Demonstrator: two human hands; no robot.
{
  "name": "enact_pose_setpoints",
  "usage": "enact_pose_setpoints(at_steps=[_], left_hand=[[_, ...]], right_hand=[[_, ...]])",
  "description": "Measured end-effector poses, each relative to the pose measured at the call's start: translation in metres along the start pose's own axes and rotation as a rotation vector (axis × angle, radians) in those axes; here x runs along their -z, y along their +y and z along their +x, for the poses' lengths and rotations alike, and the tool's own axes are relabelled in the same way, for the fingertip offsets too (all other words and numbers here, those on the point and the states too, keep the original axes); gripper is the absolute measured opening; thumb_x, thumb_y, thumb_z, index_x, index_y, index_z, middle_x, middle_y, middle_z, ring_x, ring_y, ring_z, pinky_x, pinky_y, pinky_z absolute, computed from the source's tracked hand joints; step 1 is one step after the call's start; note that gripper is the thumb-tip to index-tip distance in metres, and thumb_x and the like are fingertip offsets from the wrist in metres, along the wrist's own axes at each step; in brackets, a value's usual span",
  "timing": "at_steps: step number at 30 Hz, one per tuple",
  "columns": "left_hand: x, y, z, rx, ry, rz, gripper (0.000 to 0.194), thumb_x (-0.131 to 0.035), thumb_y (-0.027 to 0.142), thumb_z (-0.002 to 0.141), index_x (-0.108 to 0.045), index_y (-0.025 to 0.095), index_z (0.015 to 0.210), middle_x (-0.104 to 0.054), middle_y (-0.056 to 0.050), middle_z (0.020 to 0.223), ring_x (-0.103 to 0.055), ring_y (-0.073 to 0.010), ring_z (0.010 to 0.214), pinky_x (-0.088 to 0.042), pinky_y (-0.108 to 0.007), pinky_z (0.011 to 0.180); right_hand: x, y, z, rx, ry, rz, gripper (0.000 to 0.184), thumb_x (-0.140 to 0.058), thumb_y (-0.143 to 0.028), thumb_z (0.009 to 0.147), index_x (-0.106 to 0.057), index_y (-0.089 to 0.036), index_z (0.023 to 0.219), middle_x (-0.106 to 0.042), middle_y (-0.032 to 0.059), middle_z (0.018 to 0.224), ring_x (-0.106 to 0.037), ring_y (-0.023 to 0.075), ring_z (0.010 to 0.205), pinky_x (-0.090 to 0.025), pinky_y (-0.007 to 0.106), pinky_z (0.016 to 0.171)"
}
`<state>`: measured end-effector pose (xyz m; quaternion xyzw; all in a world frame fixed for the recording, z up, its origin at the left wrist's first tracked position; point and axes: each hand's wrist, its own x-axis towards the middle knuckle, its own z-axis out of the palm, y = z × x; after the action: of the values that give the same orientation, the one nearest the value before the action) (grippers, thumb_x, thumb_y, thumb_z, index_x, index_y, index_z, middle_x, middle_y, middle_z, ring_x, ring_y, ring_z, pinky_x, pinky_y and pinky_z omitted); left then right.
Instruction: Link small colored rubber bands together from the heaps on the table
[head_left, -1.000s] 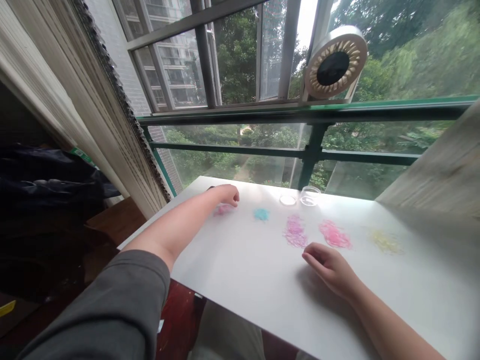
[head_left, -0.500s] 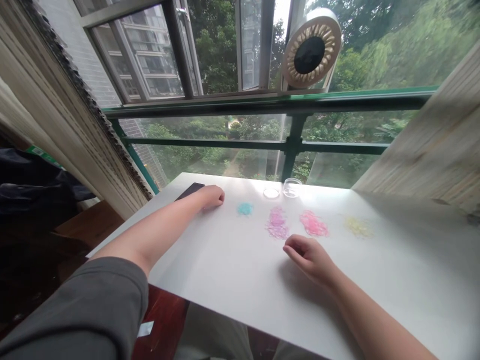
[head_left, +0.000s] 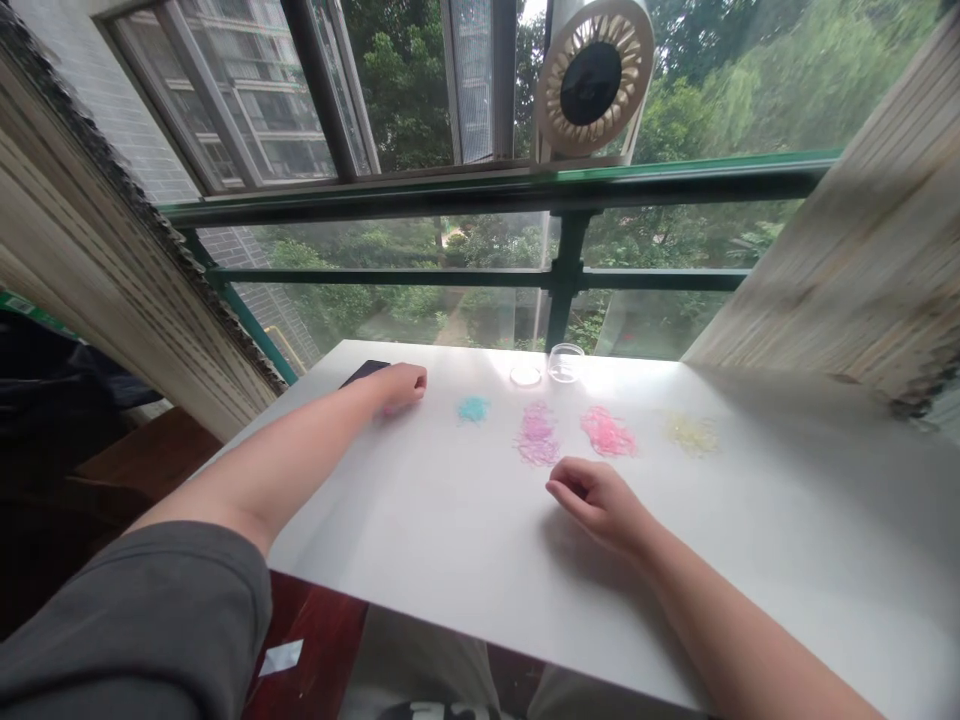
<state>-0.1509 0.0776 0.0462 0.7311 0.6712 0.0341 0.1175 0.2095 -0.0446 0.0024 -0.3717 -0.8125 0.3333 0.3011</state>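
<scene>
Pinkish strands (head_left: 388,410) on the white table (head_left: 420,540), mostly hidden by the L hand (head_left: 405,383), fingers curled in — can't tell if it's got any, but working at them looks like the step, & the next move prob. calls for a fine, light pinch. R hand (head_left: 596,500) loosely curled, contents unclear, just nearside of the purple pile (head_left: 538,437) — blue pile (head_left: 472,408), pink pile (head_left: 608,433) & yellow pile (head_left: 691,434) about, clear tub (head_left: 566,365) beyond.

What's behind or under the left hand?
Behind the left hand, near its wrist, part of a dark flat object shows; a small pink patch peeks out along the near edge. What the hand covers can't be seen.
</scene>
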Motion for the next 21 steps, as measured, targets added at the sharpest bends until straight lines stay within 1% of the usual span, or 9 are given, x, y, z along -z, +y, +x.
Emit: enact_pose_setpoints(at_steps=[3, 6, 8, 10, 12, 15, 18, 21], left_hand=[[0.005, -0.004, -0.002, -0.014, 0.021, -0.03, 0.015, -0.059, 0.022, 0.064, -0.063, 0.016, 0.076, -0.065, -0.001, 0.073, -0.053, -0.0126, 0.065, -0.038, -0.021, 0.059], [0.011, -0.005, -0.005, -0.02, 0.023, -0.102, 0.016, -0.063, 0.025, 0.063, -0.066, 0.017, 0.077, -0.067, -0.001, 0.075, -0.056, -0.0138, 0.068, -0.04, -0.021, 0.06], [0.014, -0.002, -0.008, -0.027, 0.031, -0.169, 0.018, -0.063, 0.028, 0.065, -0.066, 0.017, 0.08, -0.068, -0.003, 0.076, -0.059, -0.0151, 0.069, -0.043, -0.023, 0.061], [0.015, 0.007, -0.013, -0.048, 0.045, -0.238, 0.022, -0.062, 0.032, 0.069, -0.065, 0.017, 0.085, -0.069, -0.004, 0.078, -0.062, -0.0156, 0.072, -0.046, -0.024, 0.064], [0.011, 0.024, -0.02, -0.09, 0.057, -0.353, 0.028, -0.061, 0.035, 0.072, -0.064, 0.016, 0.091, -0.069, -0.005, 0.08, -0.063, -0.0155, 0.074, -0.048, -0.025, 0.067], [-0.006, 0.064, -0.036, -0.193, 0.062, -0.734, 0.032, -0.067, 0.034, 0.067, -0.065, 0.014, 0.093, -0.069, -0.007, 0.081, -0.063, -0.0161, 0.074, -0.049, -0.027, 0.066], [-0.031, 0.11, -0.051, -0.292, -0.019, -0.934, 0.028, -0.067, 0.032, 0.069, -0.067, 0.013, 0.09, -0.067, -0.006, 0.073, -0.062, -0.0147, 0.07, -0.047, -0.025, 0.06], [-0.056, 0.15, -0.06, -0.403, -0.094, -1.151, 0.021, -0.069, 0.029, 0.069, -0.065, 0.013, 0.083, -0.066, -0.005, 0.071, -0.061, -0.013, 0.066, -0.046, -0.023, 0.057]], right_hand=[[0.0, 0.0, 0.0, 0.0, -0.004, 0.006, 0.016, -0.049, -0.025, 0.083, -0.048, -0.019, 0.068, -0.044, -0.0031, 0.057, -0.038, 0.0102, 0.053, -0.031, 0.023, 0.051], [0.0, 0.001, 0.0, 0.003, -0.015, 0.005, 0.017, -0.048, -0.025, 0.083, -0.047, -0.019, 0.068, -0.043, -0.0035, 0.056, -0.038, 0.01, 0.052, -0.03, 0.023, 0.051], [-0.001, 0.0, 0.0, 0.004, -0.022, 0.003, 0.017, -0.047, -0.025, 0.084, -0.047, -0.019, 0.068, -0.042, -0.0038, 0.056, -0.037, 0.0098, 0.052, -0.03, 0.023, 0.051], [-0.001, 0.0, 0.0, 0.003, -0.027, -0.001, 0.017, -0.047, -0.026, 0.084, -0.047, -0.019, 0.068, -0.041, -0.004, 0.056, -0.036, 0.0097, 0.052, -0.03, 0.023, 0.05], [-0.002, -0.001, 0.0, 0.002, -0.033, -0.007, 0.017, -0.047, -0.026, 0.084, -0.048, -0.019, 0.069, -0.041, -0.0041, 0.056, -0.036, 0.0097, 0.052, -0.03, 0.023, 0.05], [-0.003, -0.001, 0.0, -0.002, -0.028, -0.005, 0.014, -0.047, -0.026, 0.084, -0.05, -0.019, 0.072, -0.041, -0.004, 0.056, -0.036, 0.0099, 0.052, -0.03, 0.023, 0.05], [-0.004, 0.001, 0.001, -0.018, 0.017, 0.022, 0.007, -0.049, -0.026, 0.083, -0.052, -0.019, 0.083, -0.043, -0.004, 0.058, -0.038, 0.0099, 0.052, -0.032, 0.024, 0.05], [-0.004, 0.004, 0.003, -0.029, 0.084, 0.058, 0.013, -0.051, -0.025, 0.081, -0.051, -0.019, 0.093, -0.044, -0.0043, 0.059, -0.039, 0.0097, 0.051, -0.034, 0.024, 0.05]])
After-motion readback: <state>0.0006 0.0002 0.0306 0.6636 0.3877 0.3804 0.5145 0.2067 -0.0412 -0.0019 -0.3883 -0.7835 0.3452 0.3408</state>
